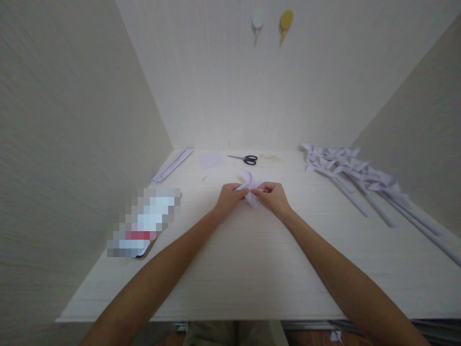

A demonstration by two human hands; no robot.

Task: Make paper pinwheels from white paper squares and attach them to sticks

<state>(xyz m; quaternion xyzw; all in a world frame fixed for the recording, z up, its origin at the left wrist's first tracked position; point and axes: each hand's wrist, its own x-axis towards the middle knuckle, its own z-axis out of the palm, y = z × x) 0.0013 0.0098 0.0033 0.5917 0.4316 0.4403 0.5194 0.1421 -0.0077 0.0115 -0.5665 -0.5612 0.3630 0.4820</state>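
Between my hands, over the middle of the table, is a pale lilac paper pinwheel (246,179) with curled blades. My left hand (230,198) pinches its left side, thumb near the centre. From the other side my right hand (272,196) grips it, with the thumb tip also close to the centre. Both hands are closed on the paper. Whether a pin sits at its centre is too small to tell. Beyond the hands lie black-handled scissors (248,159) and a flat lilac paper square (211,160).
Several finished paper pinwheels (338,163) on paper sticks lie along the right side. A bundle of rolled paper sticks (173,165) rests at the back left. A blurred phone-like device (146,226) lies at the left. Small pale bits (270,157) lie beside the scissors. Two hooks (286,20) are on the back wall.
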